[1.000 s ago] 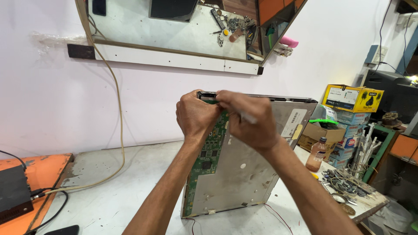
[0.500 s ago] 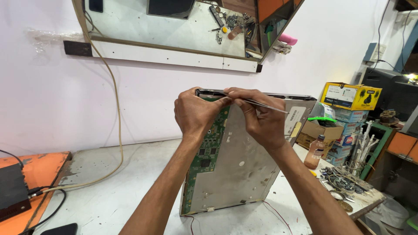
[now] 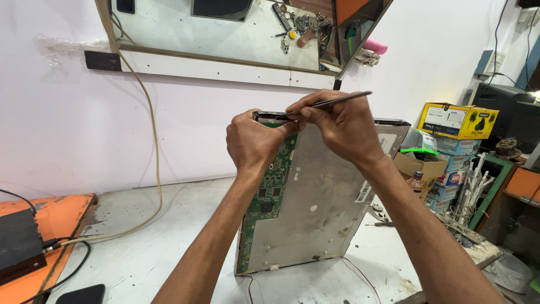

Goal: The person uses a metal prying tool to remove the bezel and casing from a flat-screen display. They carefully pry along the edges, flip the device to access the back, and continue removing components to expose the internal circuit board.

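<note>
A flat display panel (image 3: 315,208) stands on edge on the white worktable (image 3: 140,247), its grey metal back facing me and a green circuit board (image 3: 269,191) running down its left side. My left hand (image 3: 254,141) grips the panel's top left corner. My right hand (image 3: 340,126) holds thin metal tweezers (image 3: 332,102), their tip pressed at the top edge of the panel beside my left thumb. Thin red wires (image 3: 360,270) trail from the panel's bottom onto the table.
A mirror (image 3: 225,34) hangs on the white wall above. A beige cable (image 3: 152,157) droops down to the table. At the left, a black box (image 3: 19,247) sits on an orange surface (image 3: 56,214). Stacked cardboard boxes (image 3: 450,141), a bottle (image 3: 415,183) and cluttered tools stand at the right.
My right hand has turned so the tweezers now point up and to the right, tip still at the panel's top edge. My left hand keeps its grip on the corner.
</note>
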